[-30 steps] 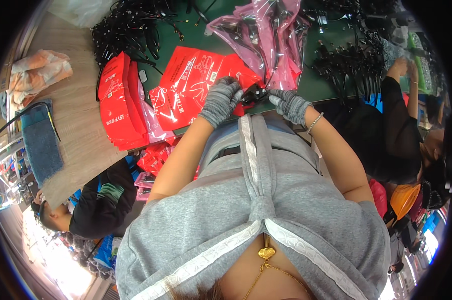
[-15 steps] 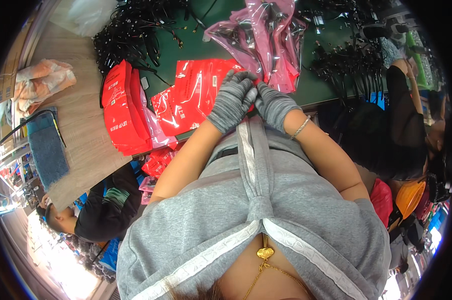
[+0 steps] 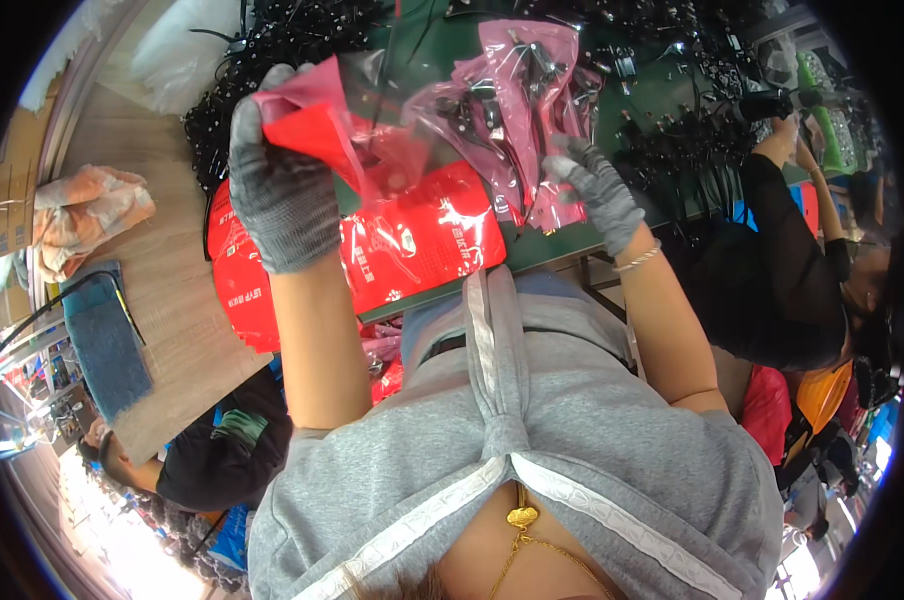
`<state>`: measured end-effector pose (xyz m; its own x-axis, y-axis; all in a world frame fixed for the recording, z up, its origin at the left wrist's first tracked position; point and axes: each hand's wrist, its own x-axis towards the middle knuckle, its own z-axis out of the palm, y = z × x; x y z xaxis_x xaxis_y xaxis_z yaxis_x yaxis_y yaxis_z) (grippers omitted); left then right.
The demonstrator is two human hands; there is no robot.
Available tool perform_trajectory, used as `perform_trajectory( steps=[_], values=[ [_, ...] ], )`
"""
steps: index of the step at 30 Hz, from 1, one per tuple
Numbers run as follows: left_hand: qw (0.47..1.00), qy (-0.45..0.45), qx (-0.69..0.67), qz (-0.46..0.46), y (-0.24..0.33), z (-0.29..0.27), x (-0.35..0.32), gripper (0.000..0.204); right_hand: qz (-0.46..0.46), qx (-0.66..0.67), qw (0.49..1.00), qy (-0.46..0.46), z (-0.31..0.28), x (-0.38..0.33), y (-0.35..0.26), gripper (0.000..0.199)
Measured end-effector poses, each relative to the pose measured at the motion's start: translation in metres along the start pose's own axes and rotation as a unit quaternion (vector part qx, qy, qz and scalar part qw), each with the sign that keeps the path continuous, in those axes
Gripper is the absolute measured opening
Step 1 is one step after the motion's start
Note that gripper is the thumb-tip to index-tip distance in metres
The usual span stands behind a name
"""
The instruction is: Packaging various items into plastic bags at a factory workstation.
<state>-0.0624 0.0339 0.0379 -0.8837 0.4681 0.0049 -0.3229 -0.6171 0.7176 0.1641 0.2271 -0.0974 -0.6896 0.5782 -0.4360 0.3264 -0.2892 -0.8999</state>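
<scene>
My left hand [image 3: 277, 190], in a grey knit glove, is raised over the table and grips a red plastic bag [image 3: 317, 130] by its upper edge. My right hand [image 3: 597, 185], gloved the same way, reaches to a heap of pink see-through bags [image 3: 517, 110] with dark parts inside and touches its lower right side. More flat red bags [image 3: 422, 240] lie on the green table [image 3: 552, 245] between my hands, and another stack of red bags [image 3: 237, 290] sits lower left on the wood.
Piles of black cables [image 3: 272, 60] cover the table's far side. A wooden surface [image 3: 162, 290] at left holds an orange-white bag [image 3: 82, 215] and a blue cloth [image 3: 107, 345]. A person in black [image 3: 782, 260] works at right; another person [image 3: 207, 455] sits lower left.
My hands were together at the table's near edge; the left has lifted up and to the left with a red bag, and the right has moved out to the pink bags.
</scene>
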Motion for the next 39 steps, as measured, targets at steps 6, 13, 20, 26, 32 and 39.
perform_trajectory(
  steps=[6,13,20,26,32,39],
  values=[
    [0.984,-0.165,0.035,0.065,-0.022,0.036,0.042,0.025,-0.147,-0.235,0.928,0.247,0.008,0.121,-0.005,0.07],
    [0.648,-0.491,0.58,0.051,-0.171,-0.015,0.007,0.028,-0.314,-0.549,0.722,0.281,0.029,0.119,0.105,0.085],
    [0.737,-0.366,0.567,0.023,-0.218,-0.104,-0.009,0.039,-0.38,-0.508,0.762,0.13,-0.017,0.09,0.024,0.058],
    [0.735,-0.403,0.545,-0.024,-0.22,-0.096,-0.001,0.031,-0.418,-0.627,0.63,0.187,-0.029,0.228,-0.087,0.032],
    [0.914,-0.163,0.209,-0.306,-0.179,-0.093,-0.001,0.019,-0.168,-0.832,0.512,-0.128,-0.025,0.307,-0.125,0.037],
    [0.951,-0.054,0.146,-0.267,-0.16,-0.136,-0.029,0.019,-0.138,-0.374,0.902,0.167,-0.095,0.217,-0.111,0.038]
  ],
)
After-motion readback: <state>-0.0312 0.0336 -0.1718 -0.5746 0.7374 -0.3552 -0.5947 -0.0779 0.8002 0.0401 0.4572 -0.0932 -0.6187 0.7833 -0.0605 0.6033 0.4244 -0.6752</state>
